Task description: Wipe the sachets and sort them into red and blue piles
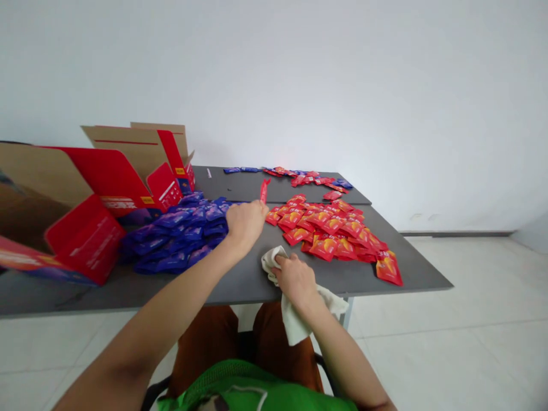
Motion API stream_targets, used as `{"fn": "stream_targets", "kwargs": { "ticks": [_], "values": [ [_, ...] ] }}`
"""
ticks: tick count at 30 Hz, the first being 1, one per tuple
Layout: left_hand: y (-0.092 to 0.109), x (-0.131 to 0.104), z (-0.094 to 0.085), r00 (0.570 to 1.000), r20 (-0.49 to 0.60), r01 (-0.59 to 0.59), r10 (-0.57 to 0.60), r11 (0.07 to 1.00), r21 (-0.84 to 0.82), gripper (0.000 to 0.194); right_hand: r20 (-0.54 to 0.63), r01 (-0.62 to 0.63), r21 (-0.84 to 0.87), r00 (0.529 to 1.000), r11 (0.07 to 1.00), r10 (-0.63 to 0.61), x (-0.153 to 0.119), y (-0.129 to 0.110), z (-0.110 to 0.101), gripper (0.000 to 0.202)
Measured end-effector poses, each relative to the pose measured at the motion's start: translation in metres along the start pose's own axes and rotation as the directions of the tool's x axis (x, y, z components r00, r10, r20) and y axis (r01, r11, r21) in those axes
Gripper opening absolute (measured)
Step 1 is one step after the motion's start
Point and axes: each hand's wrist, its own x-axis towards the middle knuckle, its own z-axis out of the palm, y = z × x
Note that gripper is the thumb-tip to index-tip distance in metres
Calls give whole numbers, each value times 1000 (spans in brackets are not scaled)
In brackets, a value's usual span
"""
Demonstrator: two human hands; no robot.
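Observation:
My left hand [247,224] is closed on a small red packet [264,192], which sticks up from the fingers above the middle of the dark table [244,288]. A pale cloth [295,325] is bunched under my right hand [296,277], whose fingers are closed on it. Part of the cloth hangs over the table's front edge. To the right of both hands lies a heap of red packets [323,242] with orange pictures. Left of my left hand is a pile of blue-purple packets [188,228].
Two open cardboard boxes, a near one [88,237] and a far one [171,182], stand at the left. Red and blue packets [303,180] lie in a row at the back. A single red packet [389,268] lies near the right front edge. Behind is a white wall [321,85].

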Motion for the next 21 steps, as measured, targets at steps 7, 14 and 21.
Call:
{"fn": "stream_targets", "kwargs": {
  "ticks": [7, 14, 21],
  "values": [
    [72, 56, 68, 856, 110, -508, 506, 861, -9, 34, -75, 27, -64, 997, 998, -32, -3, 5, 15, 29],
    [110, 62, 110, 691, 230, -669, 685, 727, -155, 33, -132, 13, -6, 991, 1000, -14, -6, 24, 18, 34],
    [87, 96, 109, 655, 348, -628, 671, 739, -242, 40, -144, 44, 214, 990, 976, -14, 4, 28, 19, 30]
  ]
}}
